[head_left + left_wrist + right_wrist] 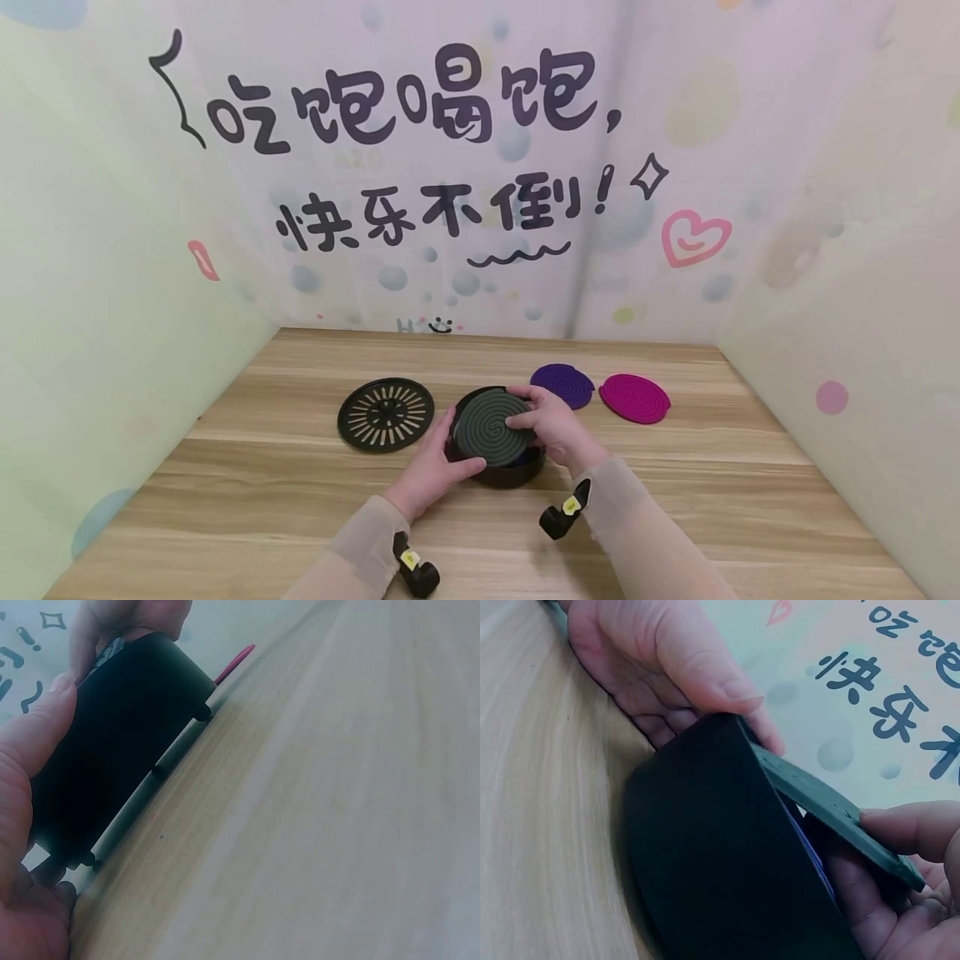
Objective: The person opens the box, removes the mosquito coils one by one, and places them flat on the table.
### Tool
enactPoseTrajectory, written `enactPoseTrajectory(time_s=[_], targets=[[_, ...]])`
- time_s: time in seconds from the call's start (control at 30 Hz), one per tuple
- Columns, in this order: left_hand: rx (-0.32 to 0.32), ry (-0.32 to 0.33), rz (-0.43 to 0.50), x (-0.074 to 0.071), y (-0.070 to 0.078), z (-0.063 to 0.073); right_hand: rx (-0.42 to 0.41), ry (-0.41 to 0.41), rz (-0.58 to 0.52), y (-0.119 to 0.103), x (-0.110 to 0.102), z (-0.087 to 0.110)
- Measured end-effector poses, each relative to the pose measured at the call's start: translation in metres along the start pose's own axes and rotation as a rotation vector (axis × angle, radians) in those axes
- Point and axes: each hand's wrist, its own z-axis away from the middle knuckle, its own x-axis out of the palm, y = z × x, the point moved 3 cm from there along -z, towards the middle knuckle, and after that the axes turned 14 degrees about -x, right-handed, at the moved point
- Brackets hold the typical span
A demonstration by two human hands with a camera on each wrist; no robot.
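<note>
A dark green mosquito coil [491,429] lies tilted over the mouth of a round black tin [512,477]. My left hand [437,471] grips the tin by its side, thumb near the front rim. With my right hand [558,427] I pinch the coil's right edge between thumb and fingers. In the right wrist view, one side of the green coil [832,810] stands raised off the rim, while its other side meets the rim by the left hand. A strip of purple [811,847] shows inside the tin. Small feet under the tin [127,742] appear in the left wrist view.
A black slotted round lid [386,414] lies on the wooden table [247,492] left of the tin. Behind my right hand lies a purple coil [562,385], with a magenta coil [635,398] to its right. A printed wall [465,292] closes off the back.
</note>
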Motion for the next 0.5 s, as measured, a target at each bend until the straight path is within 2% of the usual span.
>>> enactPoseTrajectory(time_s=[0.5], targets=[[0.001, 0.002, -0.016, 0.0008, -0.0002, -0.0003, -0.02, 0.097, -0.197, 0.0003, -0.0086, 0.0002]])
